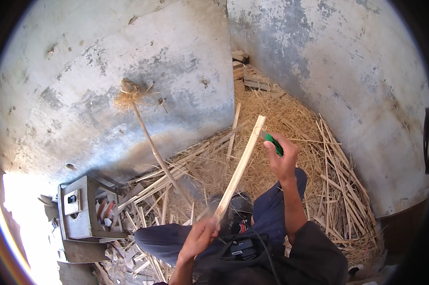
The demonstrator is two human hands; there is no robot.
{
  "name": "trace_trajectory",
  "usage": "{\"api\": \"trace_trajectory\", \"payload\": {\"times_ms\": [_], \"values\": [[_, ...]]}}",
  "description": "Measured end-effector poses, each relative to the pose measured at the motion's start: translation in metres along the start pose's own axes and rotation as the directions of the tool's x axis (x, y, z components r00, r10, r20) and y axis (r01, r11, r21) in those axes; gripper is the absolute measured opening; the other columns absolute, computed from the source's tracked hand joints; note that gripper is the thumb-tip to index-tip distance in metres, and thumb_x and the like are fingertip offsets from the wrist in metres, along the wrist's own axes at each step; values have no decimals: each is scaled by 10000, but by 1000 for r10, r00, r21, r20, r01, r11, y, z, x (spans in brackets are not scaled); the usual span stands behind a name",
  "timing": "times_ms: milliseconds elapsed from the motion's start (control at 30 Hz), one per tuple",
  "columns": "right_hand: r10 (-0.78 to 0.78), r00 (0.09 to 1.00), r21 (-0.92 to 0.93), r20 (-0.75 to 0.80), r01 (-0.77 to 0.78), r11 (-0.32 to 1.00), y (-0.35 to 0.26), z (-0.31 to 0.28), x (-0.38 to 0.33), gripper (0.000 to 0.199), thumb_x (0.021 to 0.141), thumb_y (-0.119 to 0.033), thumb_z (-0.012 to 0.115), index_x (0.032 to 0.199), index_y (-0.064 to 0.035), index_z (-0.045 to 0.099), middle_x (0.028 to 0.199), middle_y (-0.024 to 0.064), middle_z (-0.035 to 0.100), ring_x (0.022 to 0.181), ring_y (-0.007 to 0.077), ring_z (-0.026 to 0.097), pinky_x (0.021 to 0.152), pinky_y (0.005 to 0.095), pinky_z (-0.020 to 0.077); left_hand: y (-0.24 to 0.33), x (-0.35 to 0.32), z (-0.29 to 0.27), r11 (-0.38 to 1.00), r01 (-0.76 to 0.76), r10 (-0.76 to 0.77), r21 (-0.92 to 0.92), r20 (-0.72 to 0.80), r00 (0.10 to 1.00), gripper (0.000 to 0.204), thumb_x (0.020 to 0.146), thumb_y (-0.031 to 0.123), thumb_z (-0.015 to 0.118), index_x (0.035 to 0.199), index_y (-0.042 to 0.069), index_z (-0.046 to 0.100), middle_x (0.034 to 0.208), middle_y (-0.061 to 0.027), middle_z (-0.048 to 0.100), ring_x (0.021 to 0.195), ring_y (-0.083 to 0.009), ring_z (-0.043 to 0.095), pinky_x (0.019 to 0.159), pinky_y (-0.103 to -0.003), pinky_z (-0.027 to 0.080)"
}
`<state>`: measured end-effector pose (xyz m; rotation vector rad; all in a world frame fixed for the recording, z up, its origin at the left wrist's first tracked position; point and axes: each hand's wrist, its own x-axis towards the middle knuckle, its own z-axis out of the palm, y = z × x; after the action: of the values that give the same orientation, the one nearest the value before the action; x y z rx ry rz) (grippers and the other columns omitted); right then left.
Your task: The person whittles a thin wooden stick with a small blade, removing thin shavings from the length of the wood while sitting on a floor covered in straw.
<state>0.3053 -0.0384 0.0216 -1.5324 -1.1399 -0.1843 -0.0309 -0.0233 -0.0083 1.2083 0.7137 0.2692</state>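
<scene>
My left hand is closed around the lower end of a long, pale split bamboo strip. The strip slants up and away to the right, above my lap. In my closed right hand is a small green-handled knife, near the strip's far end. Its blade is hard to make out. A thin curled shaving shows at the strip's upper end, between the strip and the knife.
Straw-like shavings cover the floor ahead, and loose thin strips lie at the right. A pole with a fibre-wrapped top leans on the left wall. A worn wooden box stands at left. My legs are folded below.
</scene>
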Motion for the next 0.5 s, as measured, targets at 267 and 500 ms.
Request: {"api": "trace_trajectory", "payload": {"times_ms": [267, 500], "values": [[-76, 997, -83, -14, 74, 994, 11, -2, 1, 301, 1007, -303, 745, 1047, -7, 775, 761, 86, 713, 596, 149, 633, 534, 312, 466, 6, 3, 0, 999, 49, -49, 17, -3, 999, 393, 1178, 348, 430, 959, 60, 585, 704, 62, 458, 585, -36, 383, 524, -232, 324], [316, 927, -119, -203, -344, 932, 61, -18, 25, 415, 1072, -406, 649, 1087, -18, 795, 736, 23, 687, 562, 113, 482, 533, 288, 330, -22, -7, -6, 983, -68, 22, 172, 259, 966, 374, 1170, 316, 462, 936, 60, 601, 739, 57, 499, 604, -34, 400, 537, -229, 326]]}}
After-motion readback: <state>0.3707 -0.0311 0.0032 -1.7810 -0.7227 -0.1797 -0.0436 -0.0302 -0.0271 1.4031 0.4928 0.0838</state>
